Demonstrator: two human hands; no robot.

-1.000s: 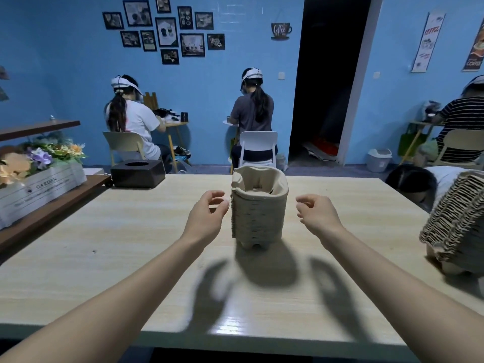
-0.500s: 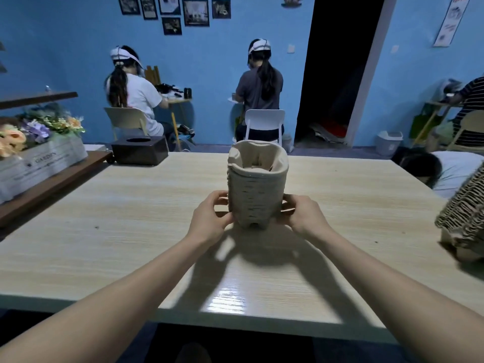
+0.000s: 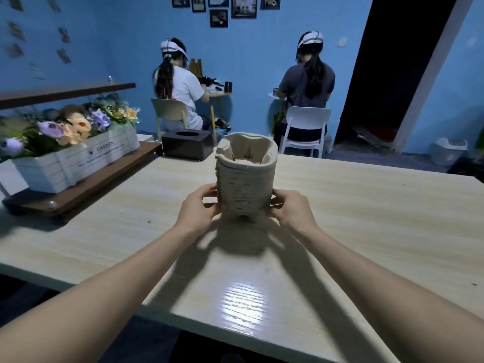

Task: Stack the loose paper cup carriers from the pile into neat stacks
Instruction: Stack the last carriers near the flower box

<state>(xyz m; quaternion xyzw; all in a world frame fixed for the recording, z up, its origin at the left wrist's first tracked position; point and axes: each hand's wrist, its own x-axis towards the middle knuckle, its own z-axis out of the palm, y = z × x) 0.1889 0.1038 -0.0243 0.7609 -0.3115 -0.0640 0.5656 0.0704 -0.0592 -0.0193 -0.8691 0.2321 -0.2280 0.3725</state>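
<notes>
One tall neat stack of beige moulded-pulp cup carriers stands mid-table on pale wood-grain table; our left hand and right hand grip its base. Loose pile out of view (remainder unknowable).

Fingertips of the left hand and right hand pass behind the stack of cup carriers, out of sight. The flower box is cut by the left edge; the wall pictures by the top edge.
</notes>
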